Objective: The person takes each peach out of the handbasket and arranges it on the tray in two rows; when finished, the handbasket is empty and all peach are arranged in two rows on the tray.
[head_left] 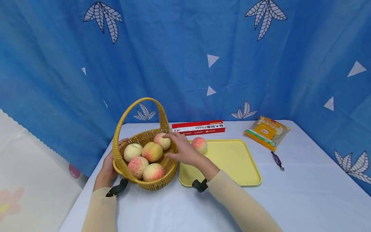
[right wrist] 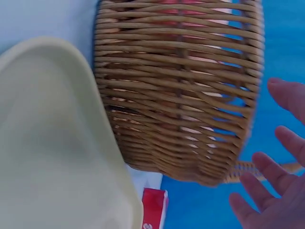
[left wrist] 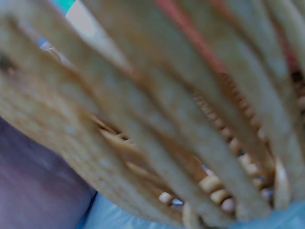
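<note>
A wicker basket (head_left: 161, 184) with a tall arched handle holds several peaches: an orange-yellow peach (head_left: 152, 152), a pale one (head_left: 133, 152) and pink-speckled ones such as the peach (head_left: 154, 172) at the front. My left hand (head_left: 108, 166) grips the basket's left side, fingertips at the rim; the left wrist view is filled by blurred weave (left wrist: 157, 109). Over the right rim reaches my right hand (head_left: 185, 149), its fingers beside the rear peach (head_left: 162, 141). The right wrist view shows this hand (right wrist: 276, 191) with fingers spread and nothing in them.
Right of the basket lies a yellow tray (head_left: 229, 161) with one pink peach (head_left: 199, 145) at its back left corner. Behind is a red-and-white pasta box (head_left: 200, 128). Farther right are a plastic food bag (head_left: 266, 131) and a small dark strap (head_left: 277, 160). A blue curtain (head_left: 185, 64) hangs behind.
</note>
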`<move>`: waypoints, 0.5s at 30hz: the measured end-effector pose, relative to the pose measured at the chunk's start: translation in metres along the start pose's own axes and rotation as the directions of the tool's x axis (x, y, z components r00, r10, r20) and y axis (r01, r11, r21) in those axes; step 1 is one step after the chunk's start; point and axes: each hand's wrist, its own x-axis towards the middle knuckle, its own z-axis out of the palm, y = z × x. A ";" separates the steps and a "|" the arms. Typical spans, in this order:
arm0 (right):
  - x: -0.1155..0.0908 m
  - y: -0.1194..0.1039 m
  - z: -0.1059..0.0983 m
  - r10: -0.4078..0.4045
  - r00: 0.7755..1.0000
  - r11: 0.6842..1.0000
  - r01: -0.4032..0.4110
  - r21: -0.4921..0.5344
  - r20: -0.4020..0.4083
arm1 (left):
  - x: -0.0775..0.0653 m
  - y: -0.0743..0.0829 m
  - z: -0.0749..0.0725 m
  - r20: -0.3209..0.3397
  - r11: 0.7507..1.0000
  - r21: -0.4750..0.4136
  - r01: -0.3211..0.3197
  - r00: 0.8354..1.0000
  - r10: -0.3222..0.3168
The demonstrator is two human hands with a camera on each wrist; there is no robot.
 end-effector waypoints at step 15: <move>0.034 -0.010 0.027 -0.072 0.993 0.977 0.089 -0.194 0.090 | 0.000 0.002 -0.002 0.051 1.000 0.009 -0.022 0.998 0.021</move>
